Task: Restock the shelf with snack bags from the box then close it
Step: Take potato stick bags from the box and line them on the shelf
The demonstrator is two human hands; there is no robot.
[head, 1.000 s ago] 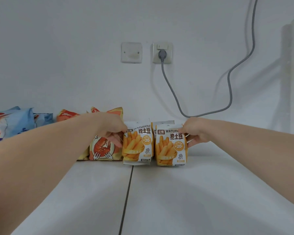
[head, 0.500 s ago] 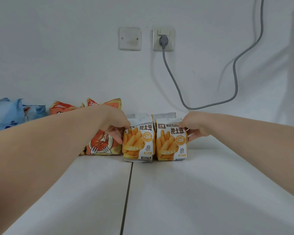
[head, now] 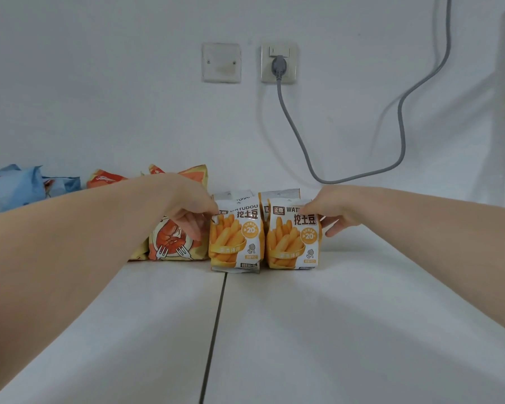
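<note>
Two white-and-yellow potato-stick snack bags stand upright side by side on the white shelf (head: 333, 330). My left hand (head: 187, 205) pinches the top left corner of the left bag (head: 235, 237). My right hand (head: 336, 208) pinches the top right corner of the right bag (head: 293, 237). Behind them two more bags of the same kind (head: 280, 194) show only their tops. An orange shrimp-print bag (head: 172, 246) stands to the left, partly hidden by my left forearm. The box is out of view.
Blue snack bags (head: 21, 188) lie at the far left, with another orange bag (head: 104, 177) beside them. A grey cable (head: 301, 141) hangs from a wall socket (head: 279, 64) behind the bags. A seam (head: 216, 330) runs down the shelf top.
The view has shifted slightly; both hands stay at the bags' top corners, and the right hand has slid a little further over the right bag's top edge.
</note>
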